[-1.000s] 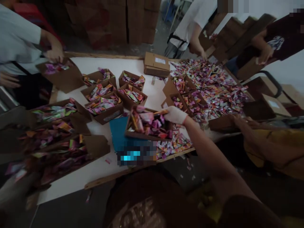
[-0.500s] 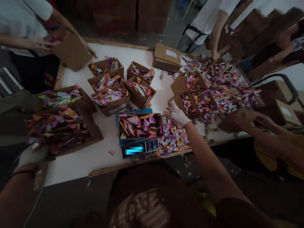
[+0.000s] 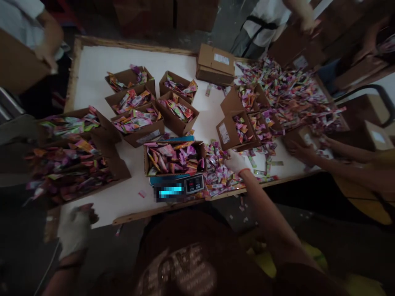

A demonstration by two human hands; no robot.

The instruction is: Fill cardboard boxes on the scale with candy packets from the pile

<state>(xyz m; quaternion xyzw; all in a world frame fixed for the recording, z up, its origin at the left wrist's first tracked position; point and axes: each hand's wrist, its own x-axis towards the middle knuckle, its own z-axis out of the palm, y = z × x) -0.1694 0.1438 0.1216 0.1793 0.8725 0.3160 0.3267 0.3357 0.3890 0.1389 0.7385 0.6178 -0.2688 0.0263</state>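
The gloved right hand (image 3: 236, 162) rested on the loose sachet pile (image 3: 220, 174), fingers hidden, right of the filled box (image 3: 174, 158) on the scale (image 3: 179, 189). The blurred left hand (image 3: 74, 230) hung off the tabletop (image 3: 92, 74), grip unclear.

Packing workshop: sachet-filled cartons (image 3: 174, 158) everywhere

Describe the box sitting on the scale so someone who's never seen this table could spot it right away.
Start at the white table and go to its near edge, where a blue scale shows a lit display. The open cardboard box of colourful sachets rests on it, left of the gloved right hand. No other box has a scale beneath.
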